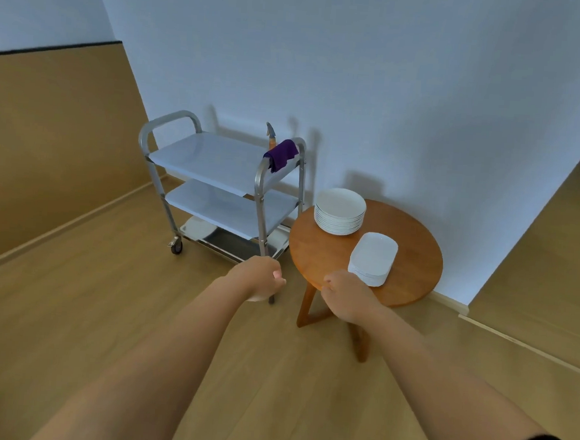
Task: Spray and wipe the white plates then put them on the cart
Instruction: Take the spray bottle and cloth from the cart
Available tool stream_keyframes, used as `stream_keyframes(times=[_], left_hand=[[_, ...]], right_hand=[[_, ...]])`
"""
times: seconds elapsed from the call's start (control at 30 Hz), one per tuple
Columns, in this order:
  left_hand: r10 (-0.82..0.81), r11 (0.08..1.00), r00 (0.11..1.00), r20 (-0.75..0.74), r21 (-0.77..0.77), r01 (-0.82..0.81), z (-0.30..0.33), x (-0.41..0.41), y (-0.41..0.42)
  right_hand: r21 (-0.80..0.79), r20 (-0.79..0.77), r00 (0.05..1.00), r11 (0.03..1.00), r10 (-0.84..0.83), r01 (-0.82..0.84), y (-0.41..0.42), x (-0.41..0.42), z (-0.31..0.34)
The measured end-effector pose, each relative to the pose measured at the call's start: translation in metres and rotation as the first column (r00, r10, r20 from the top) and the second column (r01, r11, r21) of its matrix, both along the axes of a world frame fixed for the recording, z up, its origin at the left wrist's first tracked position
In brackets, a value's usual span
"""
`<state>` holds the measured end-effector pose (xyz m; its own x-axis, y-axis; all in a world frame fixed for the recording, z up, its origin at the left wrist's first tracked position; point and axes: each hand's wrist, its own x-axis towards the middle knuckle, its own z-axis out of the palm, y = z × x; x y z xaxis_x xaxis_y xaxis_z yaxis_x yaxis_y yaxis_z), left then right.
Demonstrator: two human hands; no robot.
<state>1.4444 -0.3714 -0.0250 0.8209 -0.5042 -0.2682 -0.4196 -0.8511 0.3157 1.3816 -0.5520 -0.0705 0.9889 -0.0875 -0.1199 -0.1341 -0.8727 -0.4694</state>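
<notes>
Nowhere readable writing, round plates (339,211), rectangular plates (373,258), cart (217,161)

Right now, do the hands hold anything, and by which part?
Nothing that shows. The left hand and the right hand are loosely curled, held out in front of the cart and the round table.
</notes>
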Motion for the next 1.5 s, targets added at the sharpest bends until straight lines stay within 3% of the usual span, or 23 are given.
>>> stream_keyframes(times=[0.37,0.7,0.93,1.13,1.5], left_hand=[[0.045,0.998,0.999,-0.015,-0.048,-0.045,-0.015,0.139,-0.033],[0.040,0.995,0.999,-0.031,-0.092,-0.043,-0.034,0.269,-0.039],[0.010,0.993,0.999,-0.044,-0.121,-0.015,-0.040,0.395,-0.021],[-0.025,0.992,0.999,0.031,-0.121,0.028,-0.026,0.498,-0.008],[-0.083,0.990,0.995,-0.047,-0.114,0.077,-0.044,0.589,-0.025]], right_hand=[[0.002,-0.029,1.000,1.000,0.002,-0.002,-0.051,0.136,-0.019],[0.055,-0.038,0.999,0.998,0.023,-0.021,-0.045,0.258,-0.049],[0.062,-0.032,0.999,0.997,-0.038,0.040,-0.020,0.376,-0.049],[0.113,-0.028,0.994,0.988,-0.104,0.106,-0.001,0.465,-0.040],[0.114,-0.034,0.978,0.971,-0.208,0.210,-0.014,0.551,-0.039]])
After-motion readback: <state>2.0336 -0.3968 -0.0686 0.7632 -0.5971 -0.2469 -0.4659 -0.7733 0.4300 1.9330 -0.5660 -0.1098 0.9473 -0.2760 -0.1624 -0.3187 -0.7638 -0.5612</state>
